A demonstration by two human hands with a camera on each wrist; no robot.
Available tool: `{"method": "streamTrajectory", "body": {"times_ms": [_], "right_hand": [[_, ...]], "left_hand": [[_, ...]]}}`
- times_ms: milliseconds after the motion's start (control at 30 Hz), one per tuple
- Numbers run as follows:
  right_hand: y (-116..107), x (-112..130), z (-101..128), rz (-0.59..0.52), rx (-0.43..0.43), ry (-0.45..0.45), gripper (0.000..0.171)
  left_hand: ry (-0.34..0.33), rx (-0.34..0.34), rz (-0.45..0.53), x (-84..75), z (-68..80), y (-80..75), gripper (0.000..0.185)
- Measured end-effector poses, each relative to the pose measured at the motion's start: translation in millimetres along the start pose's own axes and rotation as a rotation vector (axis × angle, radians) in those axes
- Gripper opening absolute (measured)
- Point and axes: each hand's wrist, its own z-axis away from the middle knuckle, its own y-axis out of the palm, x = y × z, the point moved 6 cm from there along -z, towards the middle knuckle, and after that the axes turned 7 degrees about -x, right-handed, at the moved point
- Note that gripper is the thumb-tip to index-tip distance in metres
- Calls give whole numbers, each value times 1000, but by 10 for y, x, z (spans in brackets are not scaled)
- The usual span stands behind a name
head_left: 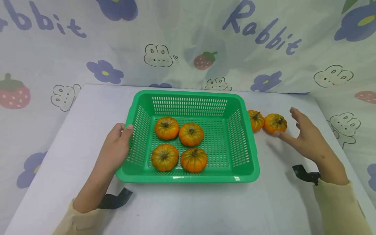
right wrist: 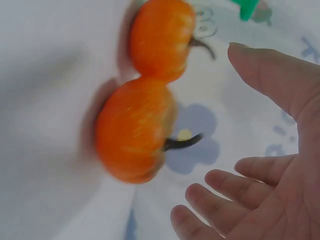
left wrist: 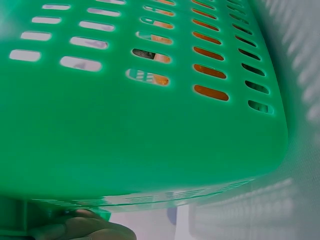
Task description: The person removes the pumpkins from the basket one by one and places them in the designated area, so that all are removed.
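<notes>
The left hand (head_left: 116, 147) is on the left wall of the green basket (head_left: 243, 111), with the thumb hooked over the rim and the fingers (left wrist: 80, 231) tucked under the edge, so it's gripping the basket. The basket sits in the middle of the white tabletop (head_left: 188, 209), and four small orange pumpkins (head_left: 166, 128) are grouped inside it, toward the left half.

Over on the right, the right hand (head_left: 305, 137) is spread open with its fingers (right wrist: 220, 192) loose, holding nothing. It's just beside the outer pumpkin (head_left: 275, 123); one fingertip looks right up against it. That pumpkin touches a second pumpkin (head_left: 255, 120), which sits close to the basket's right wall.
</notes>
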Motion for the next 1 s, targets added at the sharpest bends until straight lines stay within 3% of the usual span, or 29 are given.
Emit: {"method": "streamTrajectory", "body": {"times_ms": [400, 633, 767, 1000], "right_hand": [[-57, 543, 169, 57, -31, -92, 113], [22, 1019, 276, 17, -30, -267, 106], [125, 1296, 336, 20, 8, -370, 104], [330, 1565, 383, 54, 108, -459, 102]], "left_hand": [[4, -8, 2, 9, -2, -7, 57], [11, -13, -5, -2, 4, -16, 57], [2, -8, 0, -4, 6, -15, 58], [4, 2, 16, -27, 14, -13, 57]]}}
